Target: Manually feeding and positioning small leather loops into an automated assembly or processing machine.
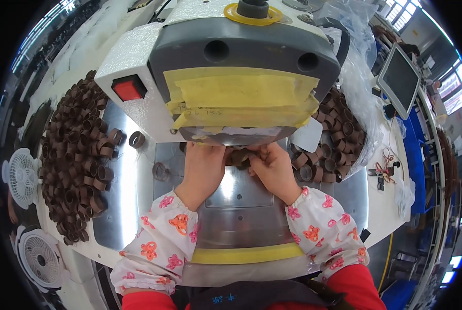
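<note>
A brown fabric band [239, 158] lies under the front edge of a large grey-and-white machine head [241, 46]. My right hand [275, 170] is closed on the band's right side, its thumb and fingers pinched together. On the other side, my left hand [202, 168] reaches under the machine head close to the band. Its fingers are mostly hidden there, so their grip does not show. Both hands are just above the shiny metal work plate [241, 222]. Yellow tape [241, 95] covers the front of the machine head.
Brown rings are heaped in a large pile [78, 160] at left and a smaller pile [339, 137] at right, beside clear plastic sheeting [363, 103]. Single rings [137, 139] lie near the left pile. A red switch [129, 88], white fans [40, 258] and a screen [399, 80] surround the work.
</note>
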### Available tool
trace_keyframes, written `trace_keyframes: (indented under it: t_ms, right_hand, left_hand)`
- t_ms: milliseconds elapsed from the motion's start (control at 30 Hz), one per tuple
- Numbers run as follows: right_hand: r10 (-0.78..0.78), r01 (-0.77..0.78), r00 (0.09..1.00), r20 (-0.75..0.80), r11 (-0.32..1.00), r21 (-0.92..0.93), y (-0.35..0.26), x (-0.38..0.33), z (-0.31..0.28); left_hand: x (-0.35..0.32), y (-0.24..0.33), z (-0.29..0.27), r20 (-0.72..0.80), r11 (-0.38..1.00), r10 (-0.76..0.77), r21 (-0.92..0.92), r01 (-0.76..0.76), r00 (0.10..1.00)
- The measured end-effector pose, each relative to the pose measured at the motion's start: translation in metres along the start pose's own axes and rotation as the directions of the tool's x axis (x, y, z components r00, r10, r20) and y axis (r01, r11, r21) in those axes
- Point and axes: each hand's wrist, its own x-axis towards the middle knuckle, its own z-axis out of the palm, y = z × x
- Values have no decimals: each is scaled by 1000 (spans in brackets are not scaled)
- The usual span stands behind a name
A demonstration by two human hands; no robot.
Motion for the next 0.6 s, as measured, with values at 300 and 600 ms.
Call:
trace_keyframes:
  t_ms: [300, 600]
  right_hand:
    - [-53, 42, 991, -120, 994, -97, 0, -2, 1]
    - [-269, 227, 962, -43, 879, -419, 2, -4, 1]
  left_hand:
    - [-14, 8, -12, 115, 917, -144, -358, 176, 983]
    - [-15, 0, -22, 253, 875, -54, -453, 168, 966]
